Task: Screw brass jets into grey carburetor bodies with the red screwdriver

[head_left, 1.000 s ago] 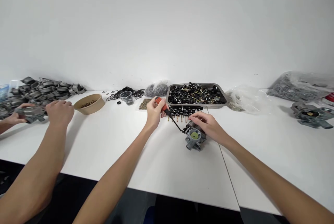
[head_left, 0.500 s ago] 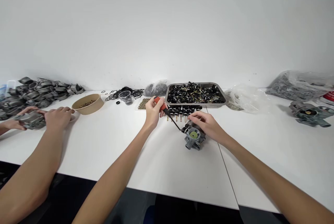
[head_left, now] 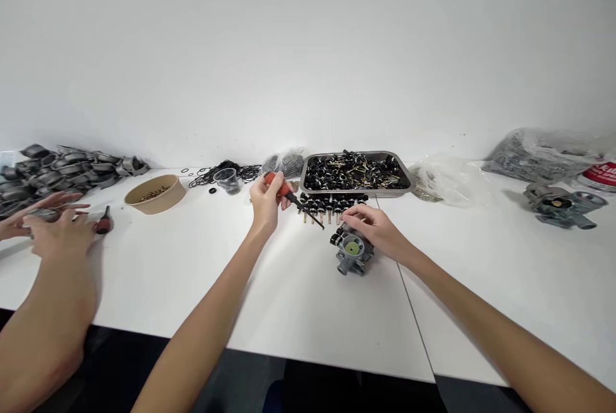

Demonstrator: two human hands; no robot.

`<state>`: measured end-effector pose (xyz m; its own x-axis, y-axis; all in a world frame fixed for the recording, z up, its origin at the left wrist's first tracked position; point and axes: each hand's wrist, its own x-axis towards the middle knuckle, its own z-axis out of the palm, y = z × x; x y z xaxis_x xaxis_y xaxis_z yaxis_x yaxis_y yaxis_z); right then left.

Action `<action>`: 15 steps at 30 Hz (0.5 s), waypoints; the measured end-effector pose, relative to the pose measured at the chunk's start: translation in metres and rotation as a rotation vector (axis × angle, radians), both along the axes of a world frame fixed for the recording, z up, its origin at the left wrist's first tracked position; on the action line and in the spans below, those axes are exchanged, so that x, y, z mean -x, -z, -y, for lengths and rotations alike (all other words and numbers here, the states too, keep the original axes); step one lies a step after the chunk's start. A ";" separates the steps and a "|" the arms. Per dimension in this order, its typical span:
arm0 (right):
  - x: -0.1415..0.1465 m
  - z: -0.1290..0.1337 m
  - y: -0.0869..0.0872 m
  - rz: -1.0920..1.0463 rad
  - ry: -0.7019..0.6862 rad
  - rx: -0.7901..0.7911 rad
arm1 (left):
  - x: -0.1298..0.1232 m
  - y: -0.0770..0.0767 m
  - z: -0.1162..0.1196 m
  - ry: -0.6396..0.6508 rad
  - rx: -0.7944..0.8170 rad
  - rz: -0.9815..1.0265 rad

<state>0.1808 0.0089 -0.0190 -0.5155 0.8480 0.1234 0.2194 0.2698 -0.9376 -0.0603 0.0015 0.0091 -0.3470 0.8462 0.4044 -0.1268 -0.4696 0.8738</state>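
Note:
A screwdriver (head_left: 287, 191) with a red and black handle is gripped in my left hand (head_left: 267, 202); its shaft slants down to the right, the tip apart from the carburetor. My right hand (head_left: 369, 223) closes its fingers on the top of the grey metal carburetor (head_left: 351, 252), which stands on the white table. A round greenish disc shows in the carburetor's bore, and a small black fitting (head_left: 335, 238) sits on its left side. Just behind lies a row of black fittings with brass-coloured stems (head_left: 330, 202).
A metal tray (head_left: 356, 193) of black and brass fittings stands behind. Right are plastic bags (head_left: 450, 185) and a second carburetor (head_left: 561, 204). Left are a plastic cup (head_left: 227, 181), black rings, a bowl (head_left: 156, 201), another screwdriver (head_left: 103, 222), a co-worker's hands (head_left: 62, 233) and heaped grey castings (head_left: 72, 172).
My left hand has drawn the screwdriver back to the left, its tip leaving the fitting. My right hand stays on the carburetor. The co-worker's hands shifted left, and a screwdriver now shows beside them.

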 end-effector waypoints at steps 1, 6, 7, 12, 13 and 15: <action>0.000 0.000 0.000 0.001 -0.002 -0.002 | 0.002 -0.002 0.000 -0.007 -0.015 0.012; 0.000 0.001 0.001 0.025 0.006 -0.053 | 0.008 -0.015 0.003 -0.036 -0.064 0.075; 0.000 0.000 0.001 0.030 0.008 -0.067 | 0.009 -0.017 0.004 -0.039 -0.071 0.082; -0.001 -0.001 0.002 0.007 -0.019 -0.125 | 0.005 -0.030 0.013 -0.014 -0.093 0.118; -0.001 -0.001 0.002 -0.010 -0.030 -0.135 | 0.004 -0.032 0.015 -0.001 -0.088 0.127; 0.000 0.000 0.001 -0.049 -0.052 -0.145 | 0.001 -0.035 0.018 0.033 -0.068 0.146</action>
